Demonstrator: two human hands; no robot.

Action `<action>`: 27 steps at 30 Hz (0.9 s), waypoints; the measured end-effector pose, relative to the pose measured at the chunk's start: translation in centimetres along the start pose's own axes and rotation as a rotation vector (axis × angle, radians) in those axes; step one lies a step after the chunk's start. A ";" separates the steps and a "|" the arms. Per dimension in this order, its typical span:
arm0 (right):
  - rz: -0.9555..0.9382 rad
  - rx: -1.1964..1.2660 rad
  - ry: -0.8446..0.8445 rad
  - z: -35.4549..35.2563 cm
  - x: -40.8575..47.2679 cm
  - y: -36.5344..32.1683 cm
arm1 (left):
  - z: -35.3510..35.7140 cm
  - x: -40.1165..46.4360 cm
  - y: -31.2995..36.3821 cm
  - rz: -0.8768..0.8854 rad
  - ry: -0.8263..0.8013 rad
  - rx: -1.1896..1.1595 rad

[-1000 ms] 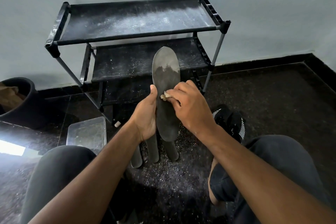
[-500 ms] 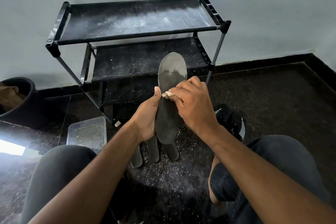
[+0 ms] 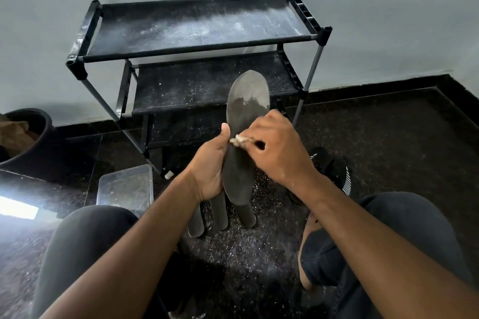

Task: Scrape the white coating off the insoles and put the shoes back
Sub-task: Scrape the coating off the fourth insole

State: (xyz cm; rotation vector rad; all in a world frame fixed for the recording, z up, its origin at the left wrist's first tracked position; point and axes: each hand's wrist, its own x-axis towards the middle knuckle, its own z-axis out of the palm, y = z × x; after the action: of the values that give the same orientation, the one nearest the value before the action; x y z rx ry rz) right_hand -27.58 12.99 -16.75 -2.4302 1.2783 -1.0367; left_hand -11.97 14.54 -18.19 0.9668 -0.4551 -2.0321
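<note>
A: Where is the insole [image 3: 245, 122]?

B: Upright before the shoe rack [image 3: 197, 33], gripped by the left hand [image 3: 211, 164]. The right hand [image 3: 274, 149] pinches a small scraper [image 3: 237, 140] against it.

A: The risk?

B: The thin insole could buckle, letting the scraper slip.

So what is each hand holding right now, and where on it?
Left hand grips the upright insole by its left edge, near the middle. Right hand pinches a small pale scraper in its fingers, against the insole.
</note>
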 end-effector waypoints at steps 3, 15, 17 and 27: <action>0.095 -0.030 0.133 -0.1 0.2 0.4 | 0.6 0.1 -0.9 -0.001 -0.005 0.032; -0.030 0.185 -0.266 0.8 -1.1 -2.0 | -1.1 0.3 0.6 0.059 0.014 0.040; 0.005 0.170 -0.167 0.3 -0.9 -1.7 | -1.1 0.5 0.7 0.067 0.032 0.035; 0.026 0.131 -0.187 1.8 -1.4 -2.2 | -1.8 1.0 0.9 0.123 0.067 0.046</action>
State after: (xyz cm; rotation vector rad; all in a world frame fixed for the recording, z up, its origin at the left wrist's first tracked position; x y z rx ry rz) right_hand -25.51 15.22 -17.70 -2.3430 1.1407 -0.8355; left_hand -10.48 13.19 -19.28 1.0067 -0.5143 -1.8804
